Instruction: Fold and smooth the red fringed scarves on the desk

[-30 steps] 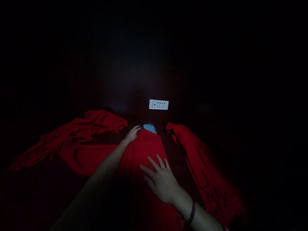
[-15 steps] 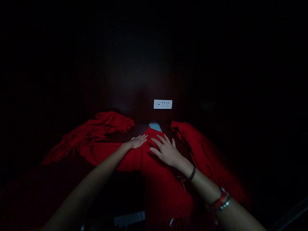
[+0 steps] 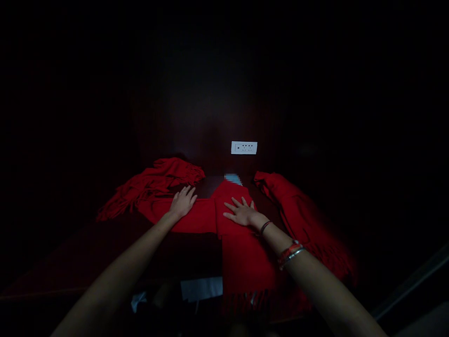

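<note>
A red fringed scarf (image 3: 199, 219) lies folded at a corner on a dark surface, one arm running left and the other hanging toward me. My left hand (image 3: 183, 202) rests with fingers spread on the left arm of the scarf, near its far edge; a ring shows on a finger. On the folded corner my right hand (image 3: 241, 213) lies flat, fingers apart, bracelets at the wrist. Just beyond the corner, a light-blue flat item (image 3: 233, 179) sticks out, partly covered by the scarf and blurred.
A second red fringed cloth (image 3: 157, 177) is heaped at the back left. Another red cloth (image 3: 298, 210) lies along the right. A white socket plate (image 3: 244, 148) is on the dark back wall. Below the front edge shows a pale flat thing (image 3: 201, 289).
My left hand has slid left along the scarf, away from the folded corner. My right hand has settled flatter on the corner. The view has shifted slightly.
</note>
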Motion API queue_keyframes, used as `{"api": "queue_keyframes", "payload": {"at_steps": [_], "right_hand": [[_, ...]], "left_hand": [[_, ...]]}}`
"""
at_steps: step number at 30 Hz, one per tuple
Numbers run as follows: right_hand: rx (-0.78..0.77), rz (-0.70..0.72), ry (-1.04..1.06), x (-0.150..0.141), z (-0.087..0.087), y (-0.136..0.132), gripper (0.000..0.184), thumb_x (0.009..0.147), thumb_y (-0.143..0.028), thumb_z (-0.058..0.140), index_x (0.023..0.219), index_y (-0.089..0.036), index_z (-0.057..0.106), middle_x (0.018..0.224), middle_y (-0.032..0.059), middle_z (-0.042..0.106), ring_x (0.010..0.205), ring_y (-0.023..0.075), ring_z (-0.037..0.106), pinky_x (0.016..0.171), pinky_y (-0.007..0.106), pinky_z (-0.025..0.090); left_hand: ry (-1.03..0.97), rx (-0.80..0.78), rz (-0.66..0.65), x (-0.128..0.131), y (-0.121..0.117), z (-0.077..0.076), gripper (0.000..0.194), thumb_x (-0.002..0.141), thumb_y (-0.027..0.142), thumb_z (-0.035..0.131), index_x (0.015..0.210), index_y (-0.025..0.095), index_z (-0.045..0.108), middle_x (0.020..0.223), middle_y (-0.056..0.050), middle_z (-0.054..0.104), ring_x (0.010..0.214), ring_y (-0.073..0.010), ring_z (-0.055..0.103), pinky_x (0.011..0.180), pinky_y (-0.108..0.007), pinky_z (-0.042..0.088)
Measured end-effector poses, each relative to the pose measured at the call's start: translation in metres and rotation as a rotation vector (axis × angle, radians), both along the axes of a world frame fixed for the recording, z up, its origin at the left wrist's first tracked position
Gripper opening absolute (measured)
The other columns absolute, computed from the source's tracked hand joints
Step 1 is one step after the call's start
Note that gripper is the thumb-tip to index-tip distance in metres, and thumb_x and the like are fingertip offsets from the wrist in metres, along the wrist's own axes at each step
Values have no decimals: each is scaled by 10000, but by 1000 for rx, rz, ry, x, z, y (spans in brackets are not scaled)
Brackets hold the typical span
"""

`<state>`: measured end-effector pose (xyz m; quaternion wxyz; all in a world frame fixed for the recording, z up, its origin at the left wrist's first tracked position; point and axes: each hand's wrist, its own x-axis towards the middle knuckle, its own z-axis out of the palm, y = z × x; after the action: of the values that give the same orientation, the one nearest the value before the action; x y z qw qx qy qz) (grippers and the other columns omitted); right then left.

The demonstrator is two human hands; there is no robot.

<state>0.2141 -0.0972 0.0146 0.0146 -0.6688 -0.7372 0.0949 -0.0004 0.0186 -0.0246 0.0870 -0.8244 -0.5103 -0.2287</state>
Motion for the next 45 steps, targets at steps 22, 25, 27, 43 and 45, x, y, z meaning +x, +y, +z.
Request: {"api": "queue_keyframes", "payload": {"at_steps": [22, 25, 27, 43, 45], "right_hand": [[151, 29, 6, 15, -2, -43, 704, 709, -672, 119, 1304, -299, 81, 1384, 24, 33, 1235, 284, -41, 935, 534, 21], [150, 28, -9, 24, -21, -56, 714, 719, -661, 110, 1308, -257, 122, 1381, 42, 63, 1240, 263, 8, 961, 469, 85], [177, 31, -4, 26, -30, -59, 710, 727, -653, 102, 1308, -247, 131, 1381, 41, 63, 1242, 249, 21, 968, 439, 106], [276, 218, 71, -28, 15, -10, 490, 784, -428, 356, 1213, -191, 366, 1306, 103, 278, 1196, 267, 197, 929, 474, 184], [271, 245, 69, -42, 15, -5, 466, 778, -381, 385, 1195, -173, 390, 1289, 115, 307, 1187, 258, 220, 927, 462, 200]], "left_hand": [[9, -70, -592, 27, -75, 13, 534, 827, 403, 292, 1295, 165, 196, 1358, -49, 168, 1238, -153, 116, 995, -295, 172], [122, -291, -661, 37, -81, 6, 570, 806, 461, 314, 1299, 210, 174, 1351, -42, 177, 1233, -168, 140, 990, -326, 163], [149, -373, -639, 38, -82, 2, 576, 789, 486, 336, 1289, 236, 198, 1348, -38, 173, 1232, -184, 139, 987, -353, 147], [-307, -219, 566, -128, -37, 44, 700, 602, 465, 597, 1081, 6, 374, 1036, -278, 482, 943, -404, 465, 676, -506, 396], [-303, -233, 509, -125, -32, 39, 627, 599, 449, 602, 1036, 43, 409, 966, -233, 541, 892, -357, 512, 674, -471, 413]]}}
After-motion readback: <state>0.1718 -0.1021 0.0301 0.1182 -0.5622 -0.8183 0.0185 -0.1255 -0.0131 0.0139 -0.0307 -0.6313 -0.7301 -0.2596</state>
